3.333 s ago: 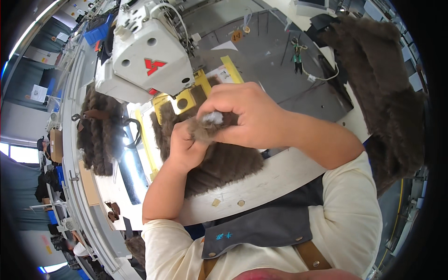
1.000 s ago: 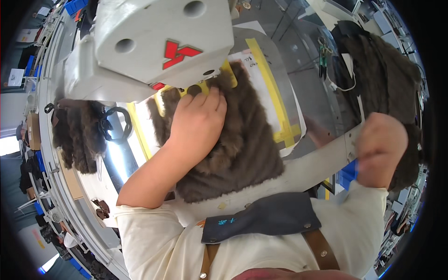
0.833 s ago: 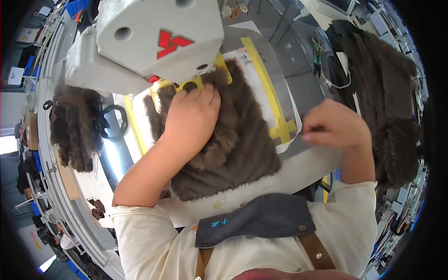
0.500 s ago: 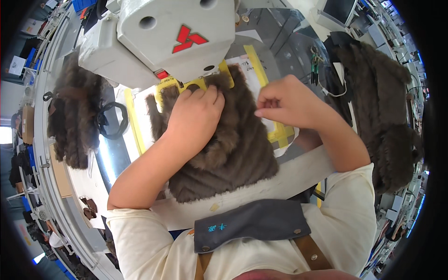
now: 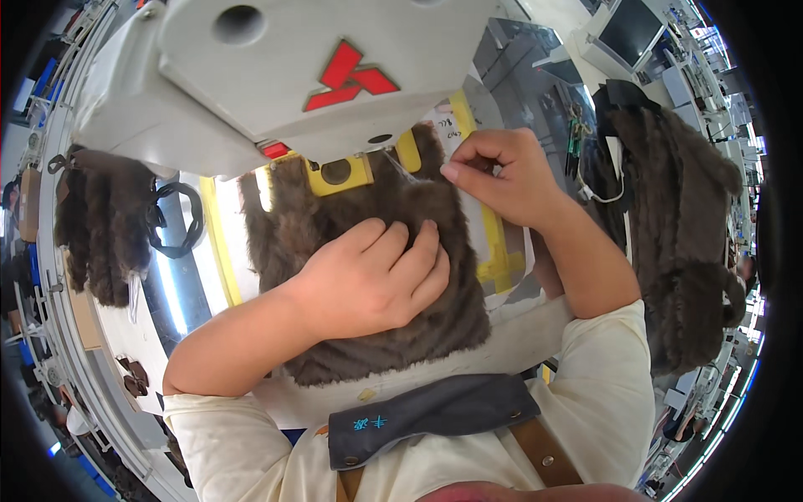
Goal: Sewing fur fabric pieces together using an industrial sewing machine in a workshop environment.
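Brown fur piece (image 5: pixel 393 276) lies flat on the sewing table (image 5: pixel 209 284), its top edge under the white sewing machine head (image 5: pixel 276 75). Left hand (image 5: pixel 368 280) presses palm-down on the fur, fingers spread, gripping nothing. Right hand (image 5: pixel 502 171) sits at the fur's upper right edge, fingers pinched shut; what it pinches, can't tell. More brown fur pieces hang at left (image 5: pixel 100 226) and right (image 5: pixel 677 234).
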### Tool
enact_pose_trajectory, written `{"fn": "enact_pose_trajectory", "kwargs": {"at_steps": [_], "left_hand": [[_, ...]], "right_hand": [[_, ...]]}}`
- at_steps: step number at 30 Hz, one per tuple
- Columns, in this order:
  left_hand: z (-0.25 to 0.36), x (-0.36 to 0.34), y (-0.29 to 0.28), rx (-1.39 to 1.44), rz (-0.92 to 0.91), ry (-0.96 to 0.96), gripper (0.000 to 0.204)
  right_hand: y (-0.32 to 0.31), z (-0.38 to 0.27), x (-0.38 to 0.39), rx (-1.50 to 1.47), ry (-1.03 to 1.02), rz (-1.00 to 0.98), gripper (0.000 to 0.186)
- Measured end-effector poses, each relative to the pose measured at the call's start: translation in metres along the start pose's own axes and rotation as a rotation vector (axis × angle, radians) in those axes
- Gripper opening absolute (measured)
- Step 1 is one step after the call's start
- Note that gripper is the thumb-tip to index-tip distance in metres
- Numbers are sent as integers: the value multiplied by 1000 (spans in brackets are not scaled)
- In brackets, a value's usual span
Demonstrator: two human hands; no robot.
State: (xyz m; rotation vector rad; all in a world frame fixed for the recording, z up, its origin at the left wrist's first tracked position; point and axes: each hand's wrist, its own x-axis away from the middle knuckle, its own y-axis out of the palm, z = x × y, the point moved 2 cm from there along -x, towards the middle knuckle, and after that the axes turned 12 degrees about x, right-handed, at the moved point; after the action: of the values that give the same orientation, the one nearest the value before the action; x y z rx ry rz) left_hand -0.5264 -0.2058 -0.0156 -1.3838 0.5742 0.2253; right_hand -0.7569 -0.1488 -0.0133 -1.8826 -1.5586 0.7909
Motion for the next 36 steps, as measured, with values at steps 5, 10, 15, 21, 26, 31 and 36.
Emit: {"fn": "enact_pose_trajectory", "kwargs": {"at_steps": [5,10,15,21,26,31,36], "left_hand": [[2,-4,-3,29,85,121,21],[7,-1,-1,136,62,222,16],[8,-1,1,157,48,255,16],[8,0,2,214,36,277,23],[5,-1,3,242,-23,280,19],[6,4,5,246,-48,255,22],[5,5,8,277,-44,251,24]], "right_hand": [[3,6,0,-164,139,-99,17],[11,6,-1,-149,-73,-97,16],[18,-6,5,273,-360,-180,25],[-14,9,-10,614,50,183,33],[16,-17,-15,371,-186,154,31],[45,-23,-38,526,-232,60,27],[12,-3,-50,921,-301,171,12]]}}
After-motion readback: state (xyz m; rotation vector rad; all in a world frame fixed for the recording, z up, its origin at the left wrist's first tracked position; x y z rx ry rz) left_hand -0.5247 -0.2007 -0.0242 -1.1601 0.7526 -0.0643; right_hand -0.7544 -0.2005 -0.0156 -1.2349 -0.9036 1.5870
